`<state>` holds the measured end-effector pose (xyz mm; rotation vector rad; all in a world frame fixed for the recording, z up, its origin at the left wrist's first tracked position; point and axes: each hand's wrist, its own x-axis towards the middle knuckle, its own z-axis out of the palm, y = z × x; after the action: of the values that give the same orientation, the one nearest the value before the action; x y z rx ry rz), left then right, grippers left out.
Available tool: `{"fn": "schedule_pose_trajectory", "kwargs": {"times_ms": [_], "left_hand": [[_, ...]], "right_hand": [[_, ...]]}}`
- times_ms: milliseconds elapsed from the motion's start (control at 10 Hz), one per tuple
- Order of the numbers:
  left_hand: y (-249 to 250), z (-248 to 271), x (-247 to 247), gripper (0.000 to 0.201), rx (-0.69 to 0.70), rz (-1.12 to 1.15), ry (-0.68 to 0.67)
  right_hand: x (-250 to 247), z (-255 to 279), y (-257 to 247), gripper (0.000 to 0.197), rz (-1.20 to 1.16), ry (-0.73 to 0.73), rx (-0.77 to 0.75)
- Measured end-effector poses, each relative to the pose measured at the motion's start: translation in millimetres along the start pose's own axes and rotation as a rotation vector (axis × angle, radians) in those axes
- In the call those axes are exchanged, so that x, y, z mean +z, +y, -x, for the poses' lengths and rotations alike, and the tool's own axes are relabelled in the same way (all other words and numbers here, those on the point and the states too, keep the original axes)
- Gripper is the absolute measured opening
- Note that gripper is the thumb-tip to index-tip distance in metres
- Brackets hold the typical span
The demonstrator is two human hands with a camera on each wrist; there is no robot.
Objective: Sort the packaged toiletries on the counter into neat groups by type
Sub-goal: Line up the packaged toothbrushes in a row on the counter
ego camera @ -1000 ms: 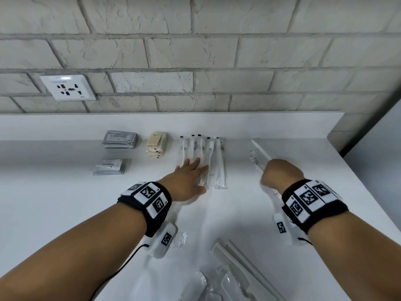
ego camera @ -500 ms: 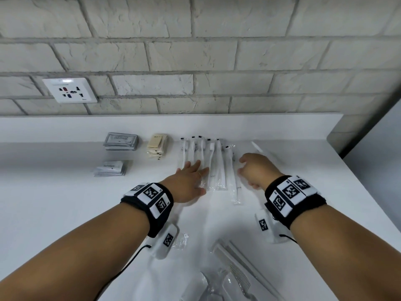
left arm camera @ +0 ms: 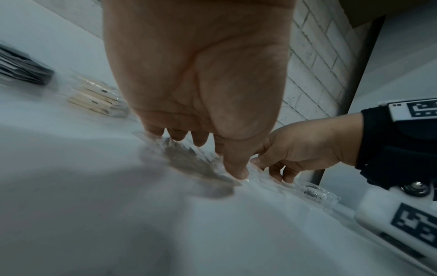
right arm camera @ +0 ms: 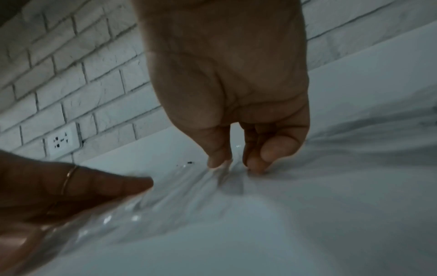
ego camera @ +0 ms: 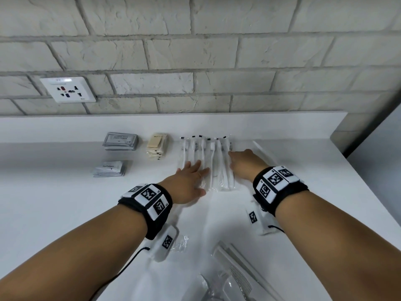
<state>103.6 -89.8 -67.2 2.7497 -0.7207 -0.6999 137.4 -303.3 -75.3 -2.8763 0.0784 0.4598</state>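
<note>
Left hand (ego camera: 186,181) flat, fingers straight, pressing the toothbrushes (ego camera: 213,161) on the table (ego camera: 65,213); right hand (ego camera: 245,162) nearer the rightmost pack, fingers curled onto its wrapper, long axis running toward the wall.

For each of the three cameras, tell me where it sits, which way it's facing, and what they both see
Head: looks forward and down at the white counter, both forearms and hands.
Left wrist: looks along the left hand to its fingers on the clear-wrapped white toothbrushes; right hand beside.
Right wrist: looks along the right hand's palm toward the white brick wall; its fingertips touch the wrappers.
Shared: both wrist views show the other hand.
</note>
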Motion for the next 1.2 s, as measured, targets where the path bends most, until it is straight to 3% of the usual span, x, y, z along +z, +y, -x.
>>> {"fn": "schedule_pose_trajectory", "kwargs": {"times_ms": [100,200,300,400,500,600,700,800,900,1000,1100,1200], "left_hand": [[-0.9,-0.5,0.0,0.071,0.005,0.008,0.001],[-1.3,-0.3,0.0,0.072,0.009,0.011,0.001],[-0.9,-0.4,0.5,0.072,0.007,0.009,0.003],[-1.2,-1.4,1.4,0.071,0.002,0.002,0.005],[-1.2,-2.8,2.1,0.071,0.001,-0.003,0.001],[-1.1,-4.3,2.6,0.071,-0.003,-0.006,0.003],[-1.6,-4.9,3.9,0.071,-0.006,-0.011,0.007],[-2.4,-5.9,3.6,0.071,-0.006,-0.003,0.003],[-2.0,-5.6,3.4,0.071,-0.007,-0.006,-0.004],[-2.7,-4.9,3.8,0.071,-0.002,-0.008,0.000],[-3.6,-5.5,3.6,0.071,-0.002,-0.011,0.002],[-2.8,-6.1,3.7,0.071,-0.001,-0.011,0.004]], "right_hand": [[-10.8,6.2,21.8,0.045,-0.169,0.175,0.105],[-23.6,16.5,55.0,0.045,-0.082,0.302,0.268],[-27.7,23.9,77.0,0.038,0.014,0.146,0.337],[-32.6,28.1,79.9,0.017,0.021,0.067,0.249],[-41.5,31.4,71.3,0.017,-0.037,0.224,0.024],[-39.9,37.6,52.1,0.028,0.294,0.337,-0.214],[-27.3,39.2,44.7,0.048,0.432,0.311,-0.310],[-21.1,42.3,50.9,0.054,0.284,0.283,-0.156],[-26.6,45.4,56.1,0.039,-0.072,0.313,0.149],[-28.6,46.2,51.2,0.025,-0.124,0.149,0.179],[-18.2,45.1,38.7,0.043,-0.059,-0.001,0.144],[-11.4,38.6,33.0,0.031,-0.060,0.029,0.126]]}}
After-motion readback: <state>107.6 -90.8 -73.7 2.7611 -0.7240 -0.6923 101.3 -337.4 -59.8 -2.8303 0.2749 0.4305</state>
